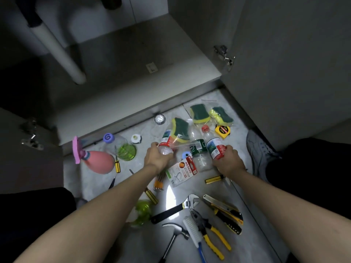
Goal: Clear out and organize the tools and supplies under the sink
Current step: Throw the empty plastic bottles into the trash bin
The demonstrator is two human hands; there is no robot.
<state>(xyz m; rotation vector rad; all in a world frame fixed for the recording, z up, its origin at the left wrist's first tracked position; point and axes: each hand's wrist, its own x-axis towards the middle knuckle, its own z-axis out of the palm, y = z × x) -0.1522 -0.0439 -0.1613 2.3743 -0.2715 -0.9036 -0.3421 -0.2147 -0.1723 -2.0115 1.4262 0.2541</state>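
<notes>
You crouch over a marble-look floor in front of the open sink cabinet, both arms reaching toward the middle of the frame. Your left hand has its fingers curled round the base of a red-labelled plastic bottle that tilts up and away from you. Your right hand grips a second red-labelled bottle by its lower end, its red cap pointing toward the cabinet. Between the two lies a clear green-labelled bottle, beside a packet of gloves.

Just beyond your hands, three green-and-yellow sponges sit in clear bags, with a yellow tape measure at their right. At centre left, a pink spray bottle lies on its side next to a bottle of green liquid with a purple cap.

Along the bottom of the frame, tools are laid close together: a hammer, a white brush, yellow-handled pliers, an adjustable wrench and a yellow utility knife. A white drain pipe runs down the upper left inside the cabinet.
</notes>
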